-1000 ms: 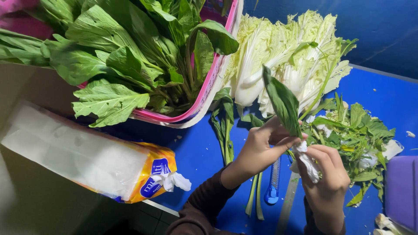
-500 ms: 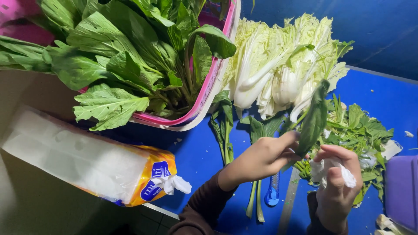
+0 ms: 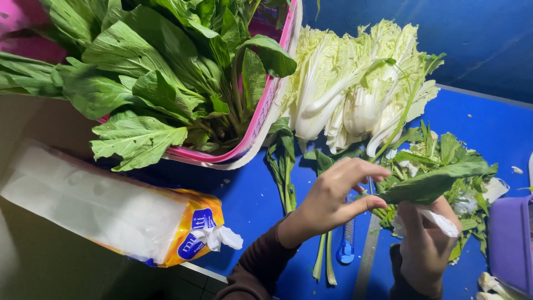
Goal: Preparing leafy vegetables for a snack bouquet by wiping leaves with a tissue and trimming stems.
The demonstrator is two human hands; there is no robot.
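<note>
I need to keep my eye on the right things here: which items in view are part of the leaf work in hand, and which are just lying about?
In hand:
- left hand, fingers on the green leaf
- right hand, gripping the leaf's stem end with a white tissue
- trimmed greens pile

Lying about:
- pink basket of leafy greens
- pale cabbage
- paper towel pack
- blue pen
- purple container

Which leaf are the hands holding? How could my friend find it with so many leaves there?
Start at the blue table and find the heap of cut greens on its right side. Just in front of it, the left hand and right hand hold one dark green leaf. It alone is lifted off the table, lying sideways, with white tissue beneath it.
</note>
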